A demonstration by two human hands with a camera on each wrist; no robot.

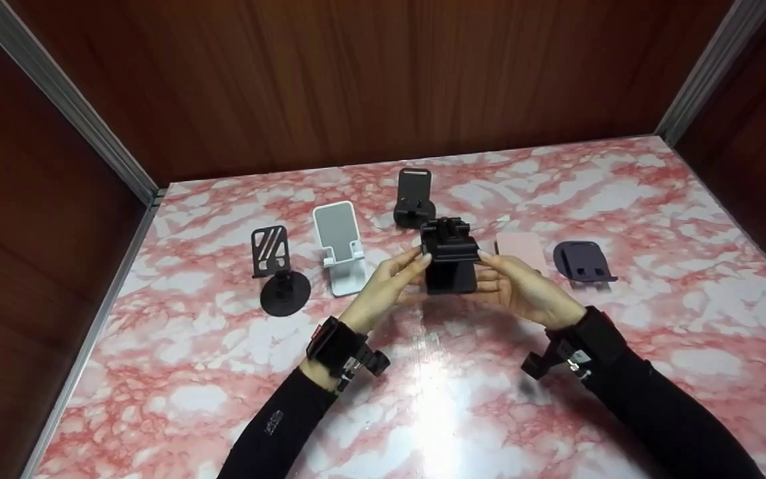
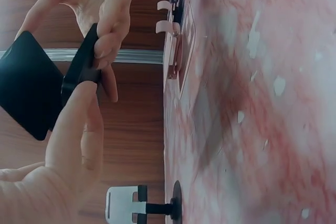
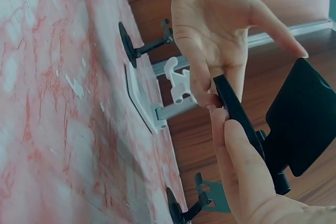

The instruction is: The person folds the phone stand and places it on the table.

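A black phone stand (image 1: 451,274) is held up off the table between my two hands. My left hand (image 1: 383,286) grips its left side with thumb and fingers. On the opposite side, my right hand (image 1: 532,293) pinches it with thumb and fingers. Both wrist views show a flat black plate (image 2: 31,85) and a thinner black part (image 3: 239,114) joined at an angle, with fingers of both hands on the thinner part. The right wrist view has my left thumb tip at the corner of the large plate.
Left of the hands stand a slotted black phone stand (image 1: 283,296) and a white one (image 1: 335,229). Another black stand (image 1: 415,186) is behind. To the right lie a pink stand (image 1: 521,246), partly hidden, and a dark purple one (image 1: 586,259). Wooden walls (image 1: 383,80) enclose the marbled table (image 1: 655,346).
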